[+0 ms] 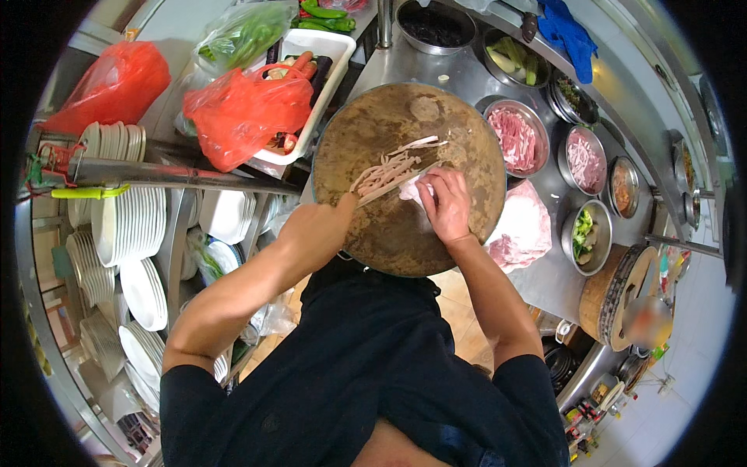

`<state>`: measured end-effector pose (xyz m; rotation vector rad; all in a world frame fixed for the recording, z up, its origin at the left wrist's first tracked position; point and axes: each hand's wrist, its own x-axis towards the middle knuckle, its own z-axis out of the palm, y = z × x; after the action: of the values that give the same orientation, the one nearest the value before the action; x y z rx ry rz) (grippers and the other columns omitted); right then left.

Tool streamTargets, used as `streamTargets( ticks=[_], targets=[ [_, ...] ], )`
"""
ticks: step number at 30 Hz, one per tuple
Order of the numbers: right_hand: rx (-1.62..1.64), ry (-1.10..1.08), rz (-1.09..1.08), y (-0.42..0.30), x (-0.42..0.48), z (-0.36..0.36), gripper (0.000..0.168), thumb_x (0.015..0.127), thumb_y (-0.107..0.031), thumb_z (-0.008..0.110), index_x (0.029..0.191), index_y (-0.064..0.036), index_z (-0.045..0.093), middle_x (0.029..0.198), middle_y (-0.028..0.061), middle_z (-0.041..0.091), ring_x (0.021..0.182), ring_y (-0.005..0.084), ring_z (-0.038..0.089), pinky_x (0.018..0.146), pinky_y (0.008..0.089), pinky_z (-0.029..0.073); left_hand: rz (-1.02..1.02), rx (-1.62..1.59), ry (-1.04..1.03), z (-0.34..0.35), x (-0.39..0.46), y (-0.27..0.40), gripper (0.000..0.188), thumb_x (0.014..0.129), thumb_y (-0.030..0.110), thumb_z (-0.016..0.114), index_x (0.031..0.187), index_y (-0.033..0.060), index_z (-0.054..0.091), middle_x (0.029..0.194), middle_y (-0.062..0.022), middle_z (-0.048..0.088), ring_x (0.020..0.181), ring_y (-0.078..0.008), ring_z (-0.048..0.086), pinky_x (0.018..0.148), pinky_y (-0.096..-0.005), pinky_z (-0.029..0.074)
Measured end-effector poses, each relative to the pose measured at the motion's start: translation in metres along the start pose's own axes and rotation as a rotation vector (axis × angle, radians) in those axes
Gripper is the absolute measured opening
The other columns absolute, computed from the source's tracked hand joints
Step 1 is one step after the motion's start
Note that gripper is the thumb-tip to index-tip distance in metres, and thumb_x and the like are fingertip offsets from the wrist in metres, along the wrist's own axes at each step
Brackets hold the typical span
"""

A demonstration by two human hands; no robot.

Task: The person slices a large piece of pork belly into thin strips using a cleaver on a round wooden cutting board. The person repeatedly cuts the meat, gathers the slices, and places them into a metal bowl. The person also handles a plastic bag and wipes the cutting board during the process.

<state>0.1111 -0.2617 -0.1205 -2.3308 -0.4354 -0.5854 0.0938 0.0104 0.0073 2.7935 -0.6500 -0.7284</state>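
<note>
In front of me a round, worn wooden chopping block (pixel 408 245) stands at the steel counter. My left hand (pixel 321 233) is closed around the handle of a kitchen knife, mostly hidden by the fingers. The knife's blade (pixel 388 191) shows nearly edge-on and slants up to the right across the block. Thin strips of pale meat (pixel 391 169) lie in a loose pile along the blade's far side. On its near side, my right hand (pixel 449 201) holds down a small pale piece of meat (pixel 411 193) with bent fingertips, close to the blade.
A large slab of raw meat (pixel 522 227) lies right of the block. Steel bowls of sliced meat (pixel 513 137), shredded meat (pixel 583 160) and cut greens (pixel 583 233) stand beyond. Left are a white vegetable tub (pixel 327 96), a red plastic bag (pixel 251 111) and stacked plates (pixel 128 225).
</note>
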Motion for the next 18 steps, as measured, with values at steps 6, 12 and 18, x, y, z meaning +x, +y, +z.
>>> streamTargets(
  ticks=[6, 12, 18],
  targets=[
    [0.020, 0.002, 0.021, 0.001, -0.002, 0.004, 0.015, 0.084, -0.008, 0.080, 0.095, -0.006, 0.072, 0.111, 0.0087, 0.068, 0.104, 0.0327, 0.064, 0.087, 0.0426, 0.055, 0.036, -0.115, 0.228, 0.047, 0.050, 0.018, 0.025, 0.105, 0.025, 0.054, 0.115, 0.0020, 0.049, 0.080, -0.0281, 0.070, 0.077, -0.0487, 0.071, 0.066, -0.0590, 0.055],
    [0.028, -0.017, -0.019, 0.003, -0.002, -0.003, 0.015, 0.085, -0.008, 0.079, 0.098, -0.006, 0.072, 0.109, 0.0091, 0.068, 0.105, 0.0333, 0.063, 0.090, 0.0428, 0.053, 0.015, -0.131, 0.180, 0.023, 0.052, 0.021, 0.023, 0.098, 0.010, 0.054, 0.118, -0.0024, 0.054, 0.079, -0.0262, 0.072, 0.078, -0.0463, 0.073, 0.067, -0.0552, 0.058],
    [0.014, -0.009, 0.001, 0.003, -0.005, -0.004, 0.014, 0.086, -0.009, 0.078, 0.099, -0.006, 0.072, 0.109, 0.0091, 0.068, 0.105, 0.0337, 0.063, 0.090, 0.0432, 0.053, -0.046, -0.036, -0.070, -0.006, -0.004, 0.008, 0.028, 0.107, 0.027, 0.053, 0.117, 0.0014, 0.047, 0.074, -0.0262, 0.069, 0.074, -0.0507, 0.069, 0.066, -0.0585, 0.054]
  ],
)
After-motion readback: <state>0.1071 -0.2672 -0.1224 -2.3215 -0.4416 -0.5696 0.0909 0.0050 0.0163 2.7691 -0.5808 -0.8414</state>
